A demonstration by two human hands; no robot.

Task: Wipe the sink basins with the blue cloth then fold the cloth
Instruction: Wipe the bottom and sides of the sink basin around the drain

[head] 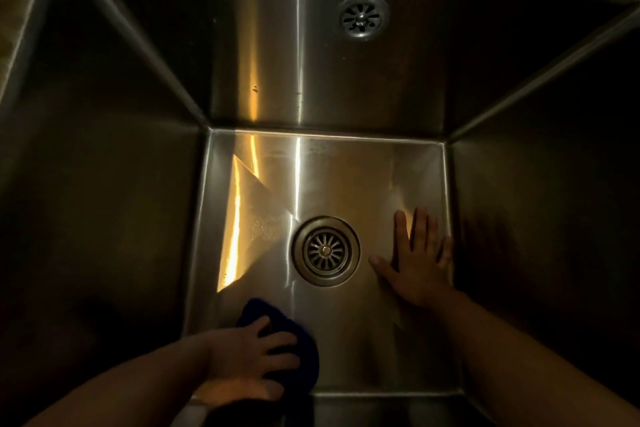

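Observation:
I look straight down into a deep stainless steel sink basin [346,184]. The blue cloth [258,314] lies bunched on the basin floor at the near left. My left hand [254,357] presses on the cloth with spread fingers and covers much of it. My right hand [420,262] lies flat on the basin floor with straight, spread fingers, right of the round drain [325,251] and close to the right wall. It holds nothing.
An overflow strainer [362,17] sits high on the back wall. Steep steel walls close the basin in on the left [104,201] and right [536,201]. Warm light reflects off the floor left of the drain.

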